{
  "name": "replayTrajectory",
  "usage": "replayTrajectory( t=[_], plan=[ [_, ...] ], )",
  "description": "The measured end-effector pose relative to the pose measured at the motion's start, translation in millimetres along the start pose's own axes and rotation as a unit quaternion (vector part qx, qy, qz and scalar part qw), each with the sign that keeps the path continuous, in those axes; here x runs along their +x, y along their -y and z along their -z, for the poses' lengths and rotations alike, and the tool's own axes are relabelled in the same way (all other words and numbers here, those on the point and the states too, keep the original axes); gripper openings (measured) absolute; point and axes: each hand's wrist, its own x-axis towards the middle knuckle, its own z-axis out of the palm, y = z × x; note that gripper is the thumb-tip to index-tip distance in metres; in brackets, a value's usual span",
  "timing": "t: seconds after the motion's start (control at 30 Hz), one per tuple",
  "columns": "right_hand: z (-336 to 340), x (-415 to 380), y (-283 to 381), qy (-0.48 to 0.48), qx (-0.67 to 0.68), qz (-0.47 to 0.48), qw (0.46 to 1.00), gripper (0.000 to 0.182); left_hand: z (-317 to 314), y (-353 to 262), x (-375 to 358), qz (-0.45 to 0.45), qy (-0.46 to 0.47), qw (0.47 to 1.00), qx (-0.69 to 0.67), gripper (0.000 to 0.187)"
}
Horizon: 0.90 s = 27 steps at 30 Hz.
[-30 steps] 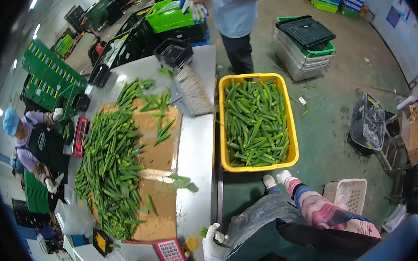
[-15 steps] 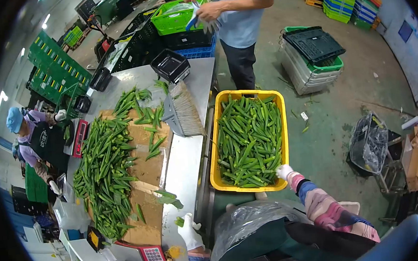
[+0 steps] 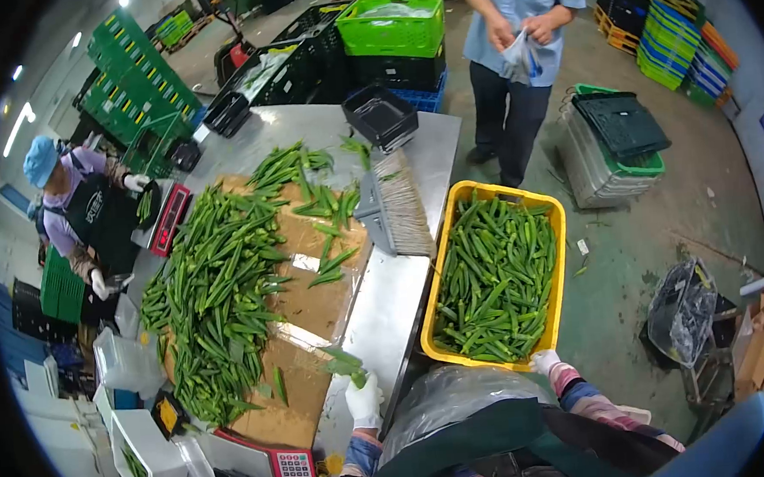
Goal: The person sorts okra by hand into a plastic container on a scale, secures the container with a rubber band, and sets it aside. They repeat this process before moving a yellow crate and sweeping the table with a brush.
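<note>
My left hand [image 3: 364, 403] pinches a leaf [image 3: 343, 363] by the table [image 3: 379, 320]; my right hand [image 3: 545, 362] touches the crate [image 3: 562, 257], perhaps steadying it, grip unclear to me; okra [image 3: 495, 275] fills it, presumably tableside for reach

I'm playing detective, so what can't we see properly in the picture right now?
All in the head view:
- The bottom of the yellow crate: hidden by okra.
- The head of the person in the blue shirt: cut off by the top edge.
- The writing on the dark apron: too small.
- The rest of the nearer scale: cut off by the bottom edge.
</note>
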Motion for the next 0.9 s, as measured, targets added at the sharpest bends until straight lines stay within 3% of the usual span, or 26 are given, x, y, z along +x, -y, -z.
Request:
replayTrajectory(
  t=[0.1,0.17,0.3,0.4,0.53,0.67,0.9],
  plan=[
    [-16,5,24,0.03,-0.041,0.035,0.998,0.03,3,-2,-3,0.001,-0.009,1.0,0.016,0.017],
    [-20,-15,78,0.018,-0.035,0.034,0.999,0.025,3,0,1,-0.009,-0.012,0.999,0.031,0.017],
    [-24,9,126,0.021,-0.031,0.154,0.987,0.023,5,8,1,-0.037,-0.015,0.999,0.014,0.02],
    [-23,-10,178,0.018,-0.074,0.177,0.981,0.025,1,1,-4,-0.034,-0.037,0.999,-0.001,0.02],
    [-22,-22,202,0.023,-0.073,0.216,0.973,0.034,7,14,-1,-0.069,-0.042,0.995,0.054,0.024],
    [-22,-15,191,0.032,-0.108,0.206,0.972,0.031,13,48,21,-0.061,-0.024,0.995,0.069,0.03],
    [-73,-26,193,0.083,-0.1,0.206,0.97,0.031,23,48,19,-0.136,-0.01,0.988,0.071,0.023]
  ],
)
